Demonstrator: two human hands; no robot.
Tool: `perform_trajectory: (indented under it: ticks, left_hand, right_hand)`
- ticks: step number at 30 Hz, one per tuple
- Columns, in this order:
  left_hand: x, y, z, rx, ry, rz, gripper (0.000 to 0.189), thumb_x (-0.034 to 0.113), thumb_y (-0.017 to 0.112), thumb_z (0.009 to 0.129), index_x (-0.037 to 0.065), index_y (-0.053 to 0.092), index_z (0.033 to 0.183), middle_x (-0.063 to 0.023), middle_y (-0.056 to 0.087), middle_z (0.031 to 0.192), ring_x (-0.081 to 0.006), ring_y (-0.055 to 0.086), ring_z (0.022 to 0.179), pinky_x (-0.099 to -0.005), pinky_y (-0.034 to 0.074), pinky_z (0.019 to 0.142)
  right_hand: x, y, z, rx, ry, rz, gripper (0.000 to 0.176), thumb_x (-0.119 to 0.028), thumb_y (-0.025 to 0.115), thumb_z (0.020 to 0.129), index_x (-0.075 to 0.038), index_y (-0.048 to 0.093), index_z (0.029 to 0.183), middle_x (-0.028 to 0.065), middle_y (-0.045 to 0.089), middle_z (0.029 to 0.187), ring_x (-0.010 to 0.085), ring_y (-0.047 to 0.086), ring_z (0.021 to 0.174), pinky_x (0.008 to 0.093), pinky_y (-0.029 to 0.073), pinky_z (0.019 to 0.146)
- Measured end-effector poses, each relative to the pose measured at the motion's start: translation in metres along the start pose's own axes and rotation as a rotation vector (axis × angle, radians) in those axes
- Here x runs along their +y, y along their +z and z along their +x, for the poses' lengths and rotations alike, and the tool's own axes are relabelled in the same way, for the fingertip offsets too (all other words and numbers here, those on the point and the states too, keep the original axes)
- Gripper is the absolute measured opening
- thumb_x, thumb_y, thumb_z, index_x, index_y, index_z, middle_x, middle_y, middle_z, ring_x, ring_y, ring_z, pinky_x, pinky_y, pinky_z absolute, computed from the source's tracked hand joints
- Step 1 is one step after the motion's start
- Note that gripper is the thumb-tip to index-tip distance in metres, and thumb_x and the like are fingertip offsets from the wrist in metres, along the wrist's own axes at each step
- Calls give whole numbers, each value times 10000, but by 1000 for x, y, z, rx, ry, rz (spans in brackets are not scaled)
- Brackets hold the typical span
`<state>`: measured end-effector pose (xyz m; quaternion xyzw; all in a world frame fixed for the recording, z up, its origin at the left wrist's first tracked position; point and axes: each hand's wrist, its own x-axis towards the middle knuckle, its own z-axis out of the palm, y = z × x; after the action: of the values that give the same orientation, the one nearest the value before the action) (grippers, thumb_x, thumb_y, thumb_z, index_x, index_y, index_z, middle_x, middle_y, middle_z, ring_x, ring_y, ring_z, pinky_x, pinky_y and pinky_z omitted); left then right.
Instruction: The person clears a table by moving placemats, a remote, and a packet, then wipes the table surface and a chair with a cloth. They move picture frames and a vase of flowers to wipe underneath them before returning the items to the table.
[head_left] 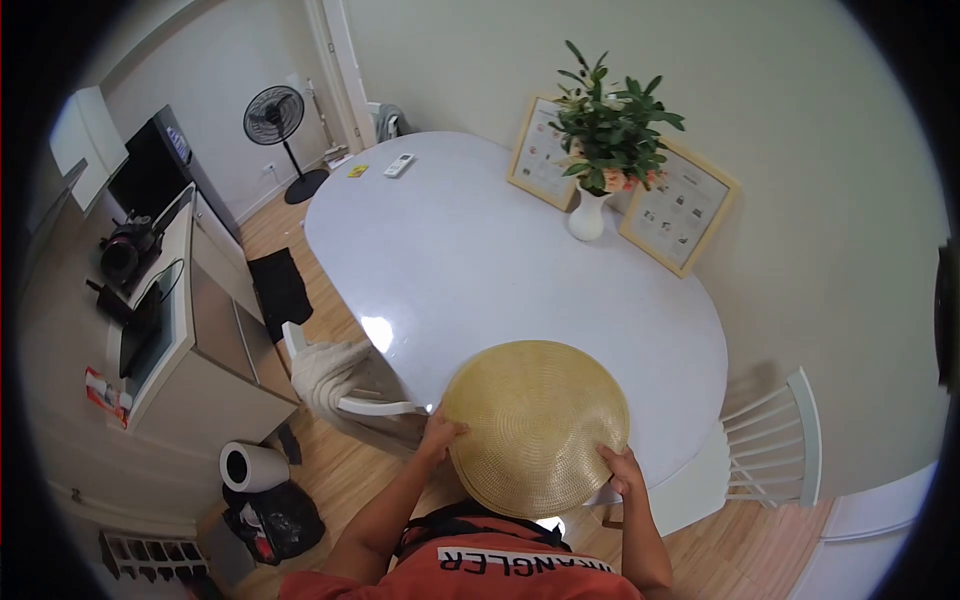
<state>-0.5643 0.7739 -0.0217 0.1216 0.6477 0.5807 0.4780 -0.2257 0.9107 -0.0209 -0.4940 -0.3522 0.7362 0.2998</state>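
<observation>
While left grip (441, 437) pinches placemat (538, 428), right grip (624, 471) matches.

A plain, pale wall (790, 110) runs along the right, beside a white oval table (450, 260) whose glossy top catches a bright glare (377, 333) near its left edge. A white spindle-back chair (812, 440) stands at the near right; another chair (380, 407), draped with cream fabric (325, 372), stands on the left. Light wood flooring (715, 560) extends to the far left, where a black pedestal fan (273, 115) stands. Along the left side are a counter cabinet (235, 365) and a dark floor mat (280, 290).
</observation>
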Motion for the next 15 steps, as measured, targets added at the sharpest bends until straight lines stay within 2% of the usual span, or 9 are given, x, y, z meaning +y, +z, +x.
perform_trajectory:
  ticks: [2,4,5,7,9,11,13,15]
  left_hand:
    - [-6,-9,-3,-30,33,-24,482,-91,572,770,1,502,1238,-125,627,1043,-217,628,874,-324,525,746]
    - [-2,-18,-5,-170,-8,63,521,-72,599,774,4,471,1273,-120,632,1029,-201,627,856,-309,517,729]
    - [-4,-21,-8,-167,-2,56,521,-72,599,774,4,471,1273,-120,632,1029,-201,627,856,-309,517,729]
    - [-13,-27,-18,-269,-56,-74,537,-45,612,797,5,444,1304,-115,635,1028,-182,624,808,-294,508,706]
    - [-15,-47,-33,-321,-109,-47,493,-2,607,828,2,455,1297,-111,636,1039,-164,616,785,-280,499,690]
    - [-10,-79,-57,-380,-170,-13,454,41,602,859,-1,466,1290,-107,637,1050,-146,609,761,-266,490,674]
    - [6,-128,-84,-607,-129,-62,481,164,597,887,-11,448,1310,-92,655,999,-106,585,711,-239,474,629]
    - [25,-190,-107,-602,-130,39,478,193,595,894,-7,455,1305,-86,659,995,-103,584,705,-236,472,623]
  right_hand:
    - [8,2,-2,-19,47,-73,376,65,533,827,66,507,1202,154,613,1088,241,622,934,358,537,774]
    - [-39,37,-25,-69,-33,-48,342,45,566,814,100,519,1148,174,621,1058,265,631,915,375,544,770]
    - [-66,62,-39,-113,-114,37,316,43,573,800,101,537,1109,174,635,1009,277,648,869,370,561,732]
    - [-126,115,-73,-95,-153,-12,306,39,567,796,102,542,1094,168,646,969,261,662,813,345,573,687]
    - [-168,165,-93,-128,-242,19,267,43,550,804,97,551,1066,173,652,923,241,674,752,317,578,615]
    - [-197,214,-104,-150,-333,-4,251,46,547,811,105,550,1055,185,649,919,234,676,738,312,580,599]
    - [-215,270,-108,-129,-408,-33,225,52,539,817,101,553,1036,176,646,917,233,672,747,322,581,630]
    - [-221,313,-85,-180,-495,-43,214,52,532,827,97,539,1036,159,632,918,228,663,800,332,578,676]
